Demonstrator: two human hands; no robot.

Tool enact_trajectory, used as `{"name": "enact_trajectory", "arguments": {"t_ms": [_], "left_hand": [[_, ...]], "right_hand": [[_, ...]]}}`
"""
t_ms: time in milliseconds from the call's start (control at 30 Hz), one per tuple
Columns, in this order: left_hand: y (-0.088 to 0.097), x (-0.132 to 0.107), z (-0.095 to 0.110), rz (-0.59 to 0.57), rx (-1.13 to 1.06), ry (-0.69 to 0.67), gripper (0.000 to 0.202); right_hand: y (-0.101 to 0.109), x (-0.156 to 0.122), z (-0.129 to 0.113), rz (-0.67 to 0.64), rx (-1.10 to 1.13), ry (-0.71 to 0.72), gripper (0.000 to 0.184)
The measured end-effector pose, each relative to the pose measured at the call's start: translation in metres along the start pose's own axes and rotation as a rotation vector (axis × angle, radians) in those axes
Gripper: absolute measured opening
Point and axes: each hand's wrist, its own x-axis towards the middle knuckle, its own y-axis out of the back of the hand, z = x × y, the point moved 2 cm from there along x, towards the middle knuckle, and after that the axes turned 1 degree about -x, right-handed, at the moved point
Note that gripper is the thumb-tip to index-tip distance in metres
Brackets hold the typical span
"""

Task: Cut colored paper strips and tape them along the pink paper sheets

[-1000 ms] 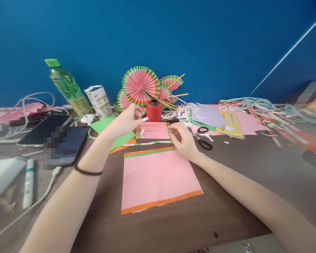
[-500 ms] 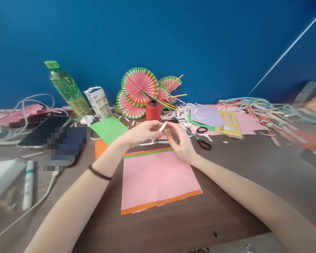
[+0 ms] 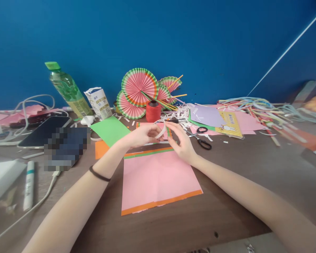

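Note:
My left hand (image 3: 142, 136) and my right hand (image 3: 181, 142) meet above the desk and pinch a small white tape roll (image 3: 161, 128) between them. Just below the hands lies a flat pink paper sheet (image 3: 158, 179) with orange and green strips on its edges. Behind the hands sits a pleated pink paper piece (image 3: 150, 125), partly hidden by my fingers. A red thread spool (image 3: 153, 111) stands further back, in front of round pink-and-green paper fans (image 3: 139, 86).
Black scissors (image 3: 203, 137) lie right of my right hand. Green paper (image 3: 109, 129) and orange paper (image 3: 101, 148) lie to the left. A tablet (image 3: 43, 130), a phone (image 3: 65, 147), cables, a glue stick (image 3: 28, 182), a green bottle (image 3: 67, 89) and a small carton (image 3: 98, 102) crowd the left; paper scraps and strips cover the right.
My left hand came from the back left, near the fans, to the middle and met my right hand. The white tape roll now shows between the fingers.

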Motion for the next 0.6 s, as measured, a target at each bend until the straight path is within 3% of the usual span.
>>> {"name": "enact_trajectory", "arguments": {"t_ms": [233,600], "left_hand": [[0.007,-0.004,-0.008,-0.029,0.098,0.021,0.010],[0.008,-0.003,-0.012,-0.057,0.097,0.004,0.009]], "right_hand": [[-0.003,-0.004,0.003,0.046,0.173,-0.004,0.040],[0.000,-0.003,-0.004,0.011,0.070,0.070,0.049]]}}
